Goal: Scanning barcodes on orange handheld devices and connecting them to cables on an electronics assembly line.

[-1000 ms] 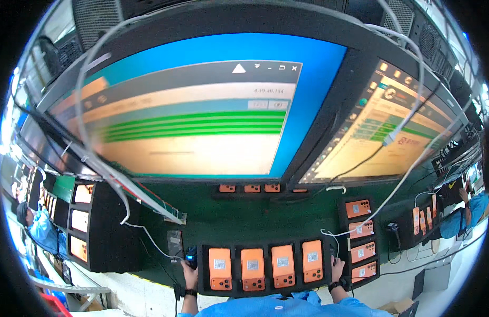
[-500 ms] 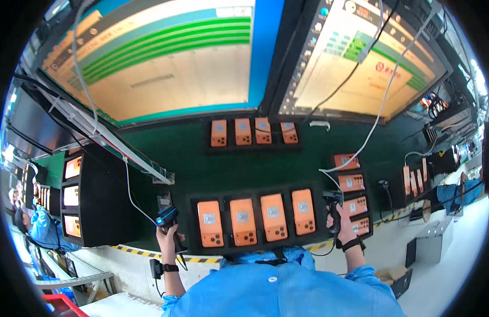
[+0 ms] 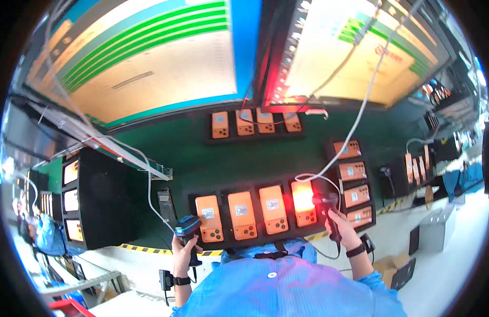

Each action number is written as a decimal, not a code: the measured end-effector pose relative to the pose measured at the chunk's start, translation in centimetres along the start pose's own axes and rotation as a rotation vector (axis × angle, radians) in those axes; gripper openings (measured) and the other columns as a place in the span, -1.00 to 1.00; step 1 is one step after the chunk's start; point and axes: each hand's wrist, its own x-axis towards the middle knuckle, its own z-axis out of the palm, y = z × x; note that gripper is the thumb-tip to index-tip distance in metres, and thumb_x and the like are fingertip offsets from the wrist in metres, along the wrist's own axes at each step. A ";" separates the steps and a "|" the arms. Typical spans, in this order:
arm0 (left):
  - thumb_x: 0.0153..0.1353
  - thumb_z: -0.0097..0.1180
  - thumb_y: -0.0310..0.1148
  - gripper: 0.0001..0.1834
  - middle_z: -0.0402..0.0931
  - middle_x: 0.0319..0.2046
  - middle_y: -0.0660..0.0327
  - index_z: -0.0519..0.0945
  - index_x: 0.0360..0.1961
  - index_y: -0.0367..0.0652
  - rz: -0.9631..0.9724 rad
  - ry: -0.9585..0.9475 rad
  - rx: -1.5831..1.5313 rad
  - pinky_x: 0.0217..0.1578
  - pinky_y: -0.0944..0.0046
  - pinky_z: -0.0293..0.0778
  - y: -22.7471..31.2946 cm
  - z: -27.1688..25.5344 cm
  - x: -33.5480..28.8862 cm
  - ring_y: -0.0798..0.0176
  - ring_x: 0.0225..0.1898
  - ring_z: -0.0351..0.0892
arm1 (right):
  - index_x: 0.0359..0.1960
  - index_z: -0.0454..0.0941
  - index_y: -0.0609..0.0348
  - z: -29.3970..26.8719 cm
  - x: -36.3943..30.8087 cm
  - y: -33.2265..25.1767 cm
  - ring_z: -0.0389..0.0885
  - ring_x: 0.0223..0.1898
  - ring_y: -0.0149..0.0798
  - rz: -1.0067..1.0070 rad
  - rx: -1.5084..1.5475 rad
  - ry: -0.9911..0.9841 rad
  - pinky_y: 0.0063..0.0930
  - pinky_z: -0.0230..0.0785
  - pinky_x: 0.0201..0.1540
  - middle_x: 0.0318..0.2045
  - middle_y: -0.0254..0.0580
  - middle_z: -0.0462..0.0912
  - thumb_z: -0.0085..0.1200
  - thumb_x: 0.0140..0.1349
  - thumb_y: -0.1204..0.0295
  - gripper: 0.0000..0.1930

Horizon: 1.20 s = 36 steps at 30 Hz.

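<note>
Gripped in my left hand (image 3: 182, 252) is a blue-and-black barcode scanner (image 3: 188, 224), held beside the left end of a black tray (image 3: 257, 242). Several orange phones lie in that tray, camera ends toward me, each with a white label. My right hand (image 3: 344, 228) is wrapped round the handle of a black barcode scanner (image 3: 327, 201). Its head points left at the rightmost orange phone (image 3: 306, 217), where bright red light covers the label. Both scanners trail cables.
A second black tray (image 3: 335, 171) of orange phones stands at right; another tray (image 3: 231, 138) lies below two lit monitors (image 3: 149, 79). Stacked black trays (image 3: 107, 201) fill the left side. White cable (image 3: 355, 129) hangs across the right. A person in blue (image 3: 50, 232) is at far left.
The right scanner has turned toward the rightmost phone and its red light has come on. My left hand has moved right with its scanner, up to the tray. The whole view has shifted slightly.
</note>
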 end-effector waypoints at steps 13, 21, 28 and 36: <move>0.16 0.26 -0.49 -0.55 0.56 -0.37 0.18 0.37 0.04 -0.31 -0.013 -0.056 0.037 -0.53 0.34 0.60 1.4 0.0 -1.7 0.34 -0.53 0.64 | -0.06 0.50 0.27 0.1 0.5 -1.8 0.43 -0.62 -0.40 0.018 -0.066 -0.062 -0.55 0.25 -0.56 -0.61 -0.26 0.50 0.04 0.40 0.17 -0.63; 0.15 0.23 -0.49 -0.60 0.54 -0.46 0.23 0.40 -0.01 -0.30 0.042 -0.052 0.123 -0.53 0.36 0.57 1.5 0.5 -2.7 0.40 -0.55 0.63 | -0.10 0.53 0.17 -1.9 1.5 -2.9 0.43 -0.64 -0.50 -0.098 -0.107 -0.006 -0.64 0.25 -0.58 -0.64 -0.38 0.48 0.00 0.43 0.15 -0.68; 0.14 0.20 -0.54 -0.52 0.54 -0.42 0.22 0.35 0.09 -0.31 0.025 -0.099 0.095 -0.55 0.38 0.56 2.4 1.0 -2.5 0.40 -0.57 0.61 | 0.04 0.49 0.25 -8.7 12.7 6.4 0.59 -0.38 -0.38 -0.319 -0.297 0.301 -0.56 0.40 -0.38 -0.29 -0.23 0.63 0.08 0.38 0.20 -0.62; 0.17 0.22 -0.55 -0.53 0.54 -0.43 0.24 0.36 0.09 -0.27 0.051 -0.062 0.085 -0.53 0.40 0.57 2.0 0.5 -2.0 0.41 -0.54 0.61 | -0.12 0.62 0.36 -10.4 19.2 15.7 0.65 -0.15 -0.10 -0.407 -0.388 0.496 -0.29 0.40 -0.07 -0.24 0.12 0.69 -0.23 0.48 0.00 -0.42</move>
